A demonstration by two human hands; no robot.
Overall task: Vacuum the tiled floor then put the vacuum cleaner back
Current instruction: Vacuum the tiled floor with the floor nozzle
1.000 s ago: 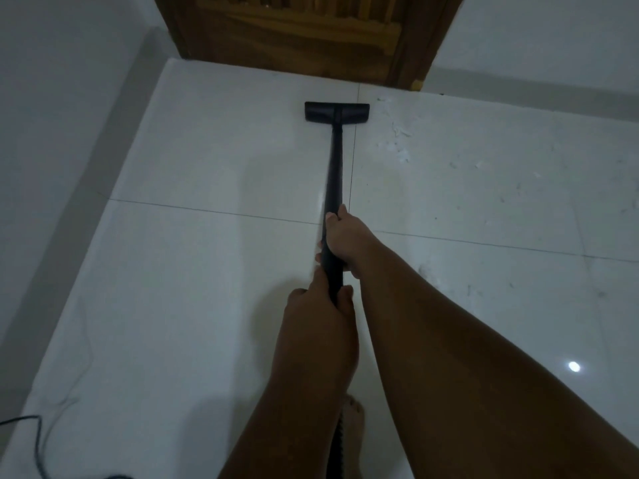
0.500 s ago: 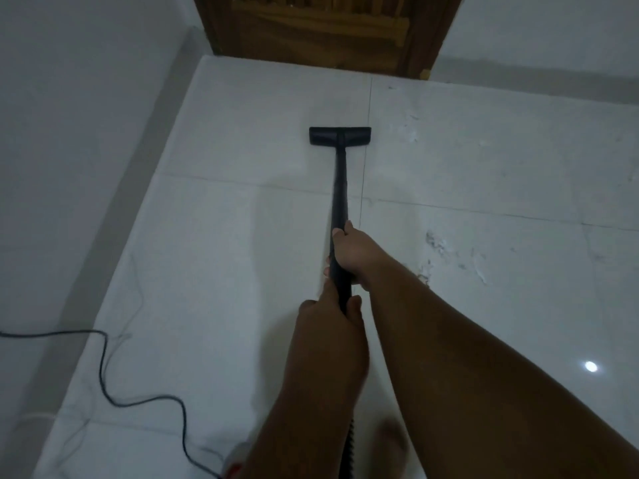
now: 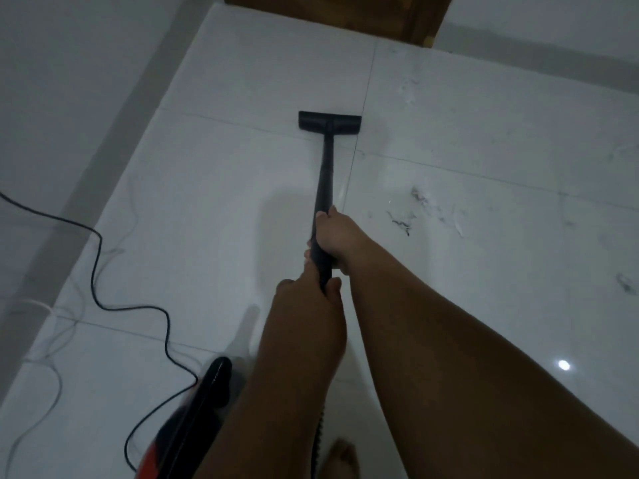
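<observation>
A black vacuum wand (image 3: 326,174) runs away from me across the white tiled floor (image 3: 214,209) to its flat black floor head (image 3: 329,122), which lies just left of a grout line. My right hand (image 3: 333,233) grips the wand higher up. Just below it my left hand (image 3: 307,295) grips the wand's near end. The red and black vacuum body (image 3: 193,416) sits on the floor at the lower left, partly hidden by my left forearm. A ribbed hose (image 3: 320,440) shows between my forearms.
A black power cord (image 3: 100,271) snakes over the tiles at the left, with a thin white cable (image 3: 45,344) beside it. Dust and dark hair scraps (image 3: 415,212) lie right of the wand. A wooden door (image 3: 345,12) stands at the top; my bare foot (image 3: 340,458) is at the bottom.
The floor head has been drawn back from the door towards me. The view has backed away too, bringing the vacuum body and more of the cord into sight. Both hands kept their grip.
</observation>
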